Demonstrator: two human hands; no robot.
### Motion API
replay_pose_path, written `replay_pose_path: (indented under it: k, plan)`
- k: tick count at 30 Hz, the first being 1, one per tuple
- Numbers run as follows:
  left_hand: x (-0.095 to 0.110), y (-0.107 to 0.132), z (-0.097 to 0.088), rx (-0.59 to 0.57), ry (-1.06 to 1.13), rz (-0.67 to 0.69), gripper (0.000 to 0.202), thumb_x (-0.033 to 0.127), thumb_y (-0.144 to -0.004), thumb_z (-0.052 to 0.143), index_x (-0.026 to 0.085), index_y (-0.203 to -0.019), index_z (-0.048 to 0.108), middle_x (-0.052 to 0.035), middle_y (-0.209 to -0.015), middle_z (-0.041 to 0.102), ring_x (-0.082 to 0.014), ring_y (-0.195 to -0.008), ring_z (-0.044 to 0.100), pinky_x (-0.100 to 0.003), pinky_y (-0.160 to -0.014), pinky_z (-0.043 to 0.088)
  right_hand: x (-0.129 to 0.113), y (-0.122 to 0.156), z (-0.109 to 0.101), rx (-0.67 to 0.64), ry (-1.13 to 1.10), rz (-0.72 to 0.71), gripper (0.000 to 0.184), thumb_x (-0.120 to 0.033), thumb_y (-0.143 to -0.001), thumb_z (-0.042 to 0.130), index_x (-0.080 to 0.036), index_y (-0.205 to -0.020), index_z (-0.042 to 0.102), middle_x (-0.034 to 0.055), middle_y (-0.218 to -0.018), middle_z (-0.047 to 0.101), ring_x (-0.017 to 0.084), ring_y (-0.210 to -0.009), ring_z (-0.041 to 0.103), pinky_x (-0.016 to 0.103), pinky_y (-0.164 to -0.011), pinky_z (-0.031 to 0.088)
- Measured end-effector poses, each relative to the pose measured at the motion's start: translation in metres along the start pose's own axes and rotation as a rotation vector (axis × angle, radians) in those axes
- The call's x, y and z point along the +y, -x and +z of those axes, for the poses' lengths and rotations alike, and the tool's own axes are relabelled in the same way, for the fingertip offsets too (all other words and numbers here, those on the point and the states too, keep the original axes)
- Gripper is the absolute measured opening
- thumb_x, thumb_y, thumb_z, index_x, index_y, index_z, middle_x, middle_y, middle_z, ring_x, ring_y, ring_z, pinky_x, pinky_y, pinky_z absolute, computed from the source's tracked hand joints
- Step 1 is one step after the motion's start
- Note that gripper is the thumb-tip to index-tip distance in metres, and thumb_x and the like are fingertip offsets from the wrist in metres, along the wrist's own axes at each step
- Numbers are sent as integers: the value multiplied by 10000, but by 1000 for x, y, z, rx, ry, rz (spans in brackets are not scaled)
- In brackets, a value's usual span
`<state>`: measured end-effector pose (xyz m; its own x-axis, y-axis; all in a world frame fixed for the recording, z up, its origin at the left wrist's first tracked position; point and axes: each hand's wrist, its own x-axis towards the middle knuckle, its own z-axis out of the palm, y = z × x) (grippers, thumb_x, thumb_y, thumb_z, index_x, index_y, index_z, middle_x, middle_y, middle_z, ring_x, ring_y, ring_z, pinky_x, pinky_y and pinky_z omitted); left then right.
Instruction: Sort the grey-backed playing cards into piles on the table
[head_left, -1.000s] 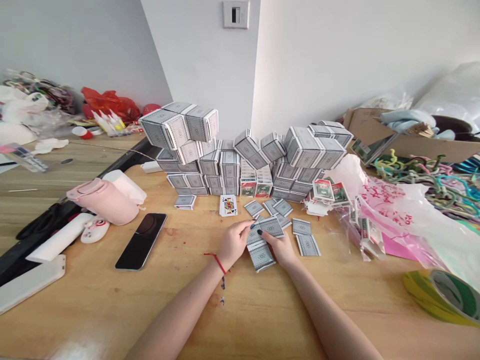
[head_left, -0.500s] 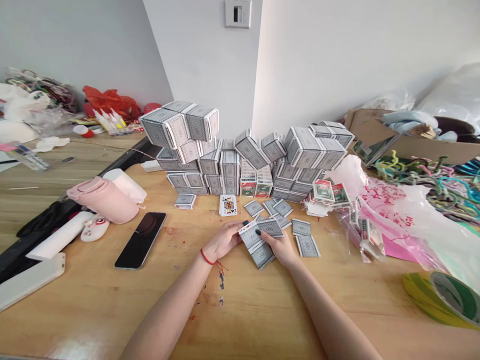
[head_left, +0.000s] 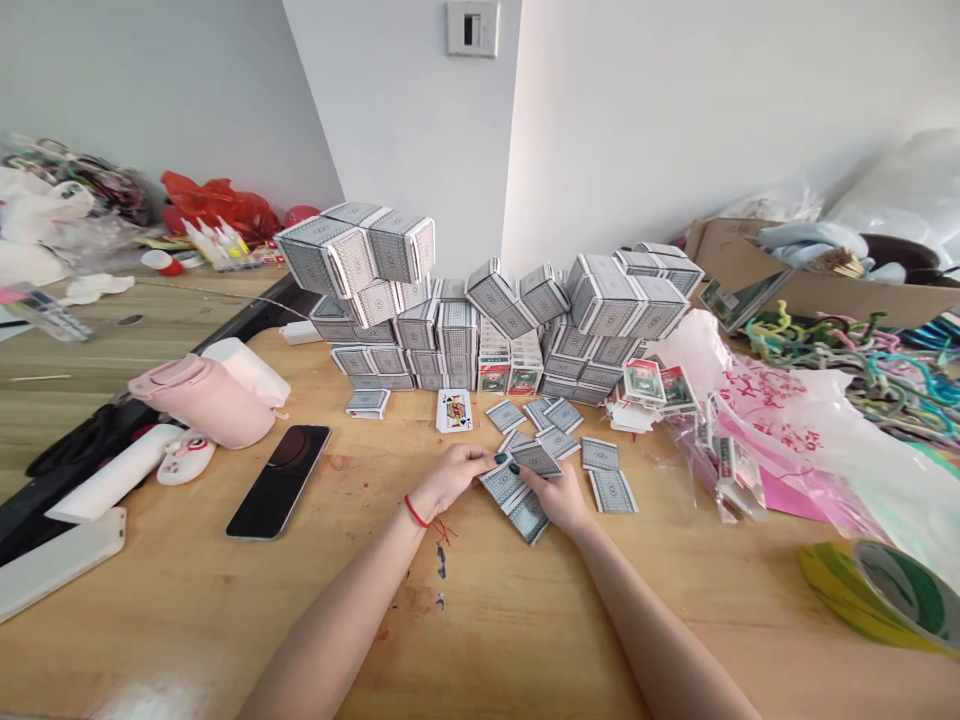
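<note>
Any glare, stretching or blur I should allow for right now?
Head view: pale glare at lower left on the brown wooden table; the round yellow-and-green tape roll looks stretched at the right edge; the bare left hand and right hand have clear outlines, but fine pattern on the grey-and-white playing cards between them looks soft.

Soft, even light brightens the wall (head_left: 712,110) at upper right, greys the upper left, leaves glare on the desk (head_left: 337,620) at lower left, keeps central cards (head_left: 505,484) fairly crisp, and edge distortion stretches the tape roll (head_left: 832,592) at lower right.
</note>
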<state>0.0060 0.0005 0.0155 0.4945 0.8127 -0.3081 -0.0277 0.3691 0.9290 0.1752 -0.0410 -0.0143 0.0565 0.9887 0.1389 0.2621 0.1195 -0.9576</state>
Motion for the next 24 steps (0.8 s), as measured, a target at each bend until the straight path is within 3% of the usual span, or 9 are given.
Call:
replay_pose_path:
  k: [3, 6, 10, 19, 24]
  plan:
    - [-2, -1, 3, 82, -230, 122, 260, 336, -668, 576, 122, -534, 515, 49, -509, 428, -66, -504, 346, -212, -512, 260, 0, 0, 2, 7, 11, 12, 186, -298, -702, 564, -162, -805, 639, 56, -837, 680, 225, -769, 607, 351, -719, 469]
    - [-5, -2, 6, 158, -439, 229, 272, 342, -715, 504, 141, -537, 462, 40, -530, 421, -85, -529, 353, -216, -515, 260, -2, 1, 4, 37, 26, 28, 175, -295, -697, 564, -165, -784, 644, 53, -819, 683, 237, -776, 610, 357, -721, 467]
    - [-4, 0, 8, 163, -623, 341, 263, 348, -752, 450, 163, -566, 440, 30, -539, 429, -99, -538, 368, -218, -520, 267, -3, 2, 5, 58, -29, 77, 188, -309, -679, 592, -174, -797, 649, 48, -825, 682, 254, -799, 605, 373, -730, 463]
    - [-6, 3, 12, 144, -683, 387, 449, 443, -788, 382, 163, -444, 313, 42, -459, 251, -75, -464, 235, -231, -452, 158, -10, 3, 4, 35, -268, 177, 279, -375, -639, 655, -149, -803, 642, 66, -816, 669, 234, -752, 596, 360, -701, 463]
    - [-8, 4, 12, 154, -707, 391, 475, 453, -793, 376, 164, -431, 268, 41, -451, 247, -69, -454, 240, -234, -454, 157, -12, 1, 4, 45, -380, 252, 315, -450, -663, 619, -161, -787, 631, 44, -717, 655, 213, -659, 592, 324, -606, 456]
